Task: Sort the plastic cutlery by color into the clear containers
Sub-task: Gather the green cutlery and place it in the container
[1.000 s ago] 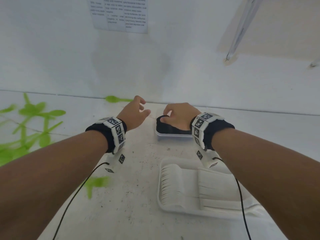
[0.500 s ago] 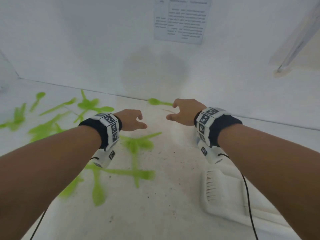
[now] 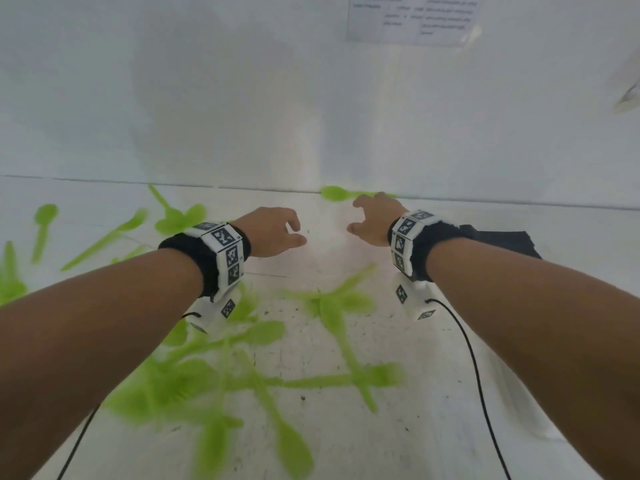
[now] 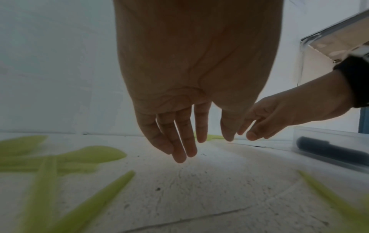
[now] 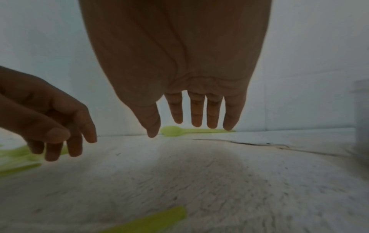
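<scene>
L hand (image 3: 273, 230) & R hand (image 3: 375, 218): mid-frame, fingers relaxed, grasping nothing, above table (image 3: 346, 427); green cutlery (image 3: 325, 306) scattered lower left.

A white scuffed tabletop (image 3: 346, 427) meets a plain white wall (image 3: 207, 98) bearing a printed sheet (image 3: 412, 19).

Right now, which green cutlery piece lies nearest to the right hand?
The lone green spoon against the back wall, just beyond the right hand and its fingers. The other green pieces lie scattered nearer the person and leftward.
</scene>
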Motion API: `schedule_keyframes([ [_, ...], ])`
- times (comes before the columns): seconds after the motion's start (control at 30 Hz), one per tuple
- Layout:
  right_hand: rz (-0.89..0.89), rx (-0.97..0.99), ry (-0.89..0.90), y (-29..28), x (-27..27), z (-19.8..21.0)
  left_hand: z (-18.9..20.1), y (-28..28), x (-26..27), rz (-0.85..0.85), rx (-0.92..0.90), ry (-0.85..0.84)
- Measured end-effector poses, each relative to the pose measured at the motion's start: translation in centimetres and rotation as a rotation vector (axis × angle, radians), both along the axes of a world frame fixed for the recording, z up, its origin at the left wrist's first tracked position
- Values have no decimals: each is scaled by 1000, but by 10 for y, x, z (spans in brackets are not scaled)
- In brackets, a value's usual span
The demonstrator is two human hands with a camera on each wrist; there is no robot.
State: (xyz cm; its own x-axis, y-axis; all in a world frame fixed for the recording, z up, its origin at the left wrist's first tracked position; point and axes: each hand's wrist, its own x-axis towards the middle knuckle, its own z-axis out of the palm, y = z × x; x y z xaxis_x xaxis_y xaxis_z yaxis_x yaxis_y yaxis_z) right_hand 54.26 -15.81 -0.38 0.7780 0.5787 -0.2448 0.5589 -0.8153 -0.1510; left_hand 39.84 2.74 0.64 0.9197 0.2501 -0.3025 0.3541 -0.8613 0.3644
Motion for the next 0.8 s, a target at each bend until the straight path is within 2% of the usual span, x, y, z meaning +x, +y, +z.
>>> schedule_keyframes([
  [0.33,-12,-105,-119,24,44,-29,-19,2,14,-100,-101,-112],
  [0.5,-46,-69,-207,29,53,-41,-22,-5,13,-122,-96,-135],
  [0.6,-55,-63,-199,30,56,-39,-19,-7,15,-124,-81,-160],
  [0.73,49,-79,-202,26,50,-30,-19,-16,16,-126,-103,-174],
  [0.8,36,11,-110,20,42,-23,-21,-25,14,-157,-102,-146],
])
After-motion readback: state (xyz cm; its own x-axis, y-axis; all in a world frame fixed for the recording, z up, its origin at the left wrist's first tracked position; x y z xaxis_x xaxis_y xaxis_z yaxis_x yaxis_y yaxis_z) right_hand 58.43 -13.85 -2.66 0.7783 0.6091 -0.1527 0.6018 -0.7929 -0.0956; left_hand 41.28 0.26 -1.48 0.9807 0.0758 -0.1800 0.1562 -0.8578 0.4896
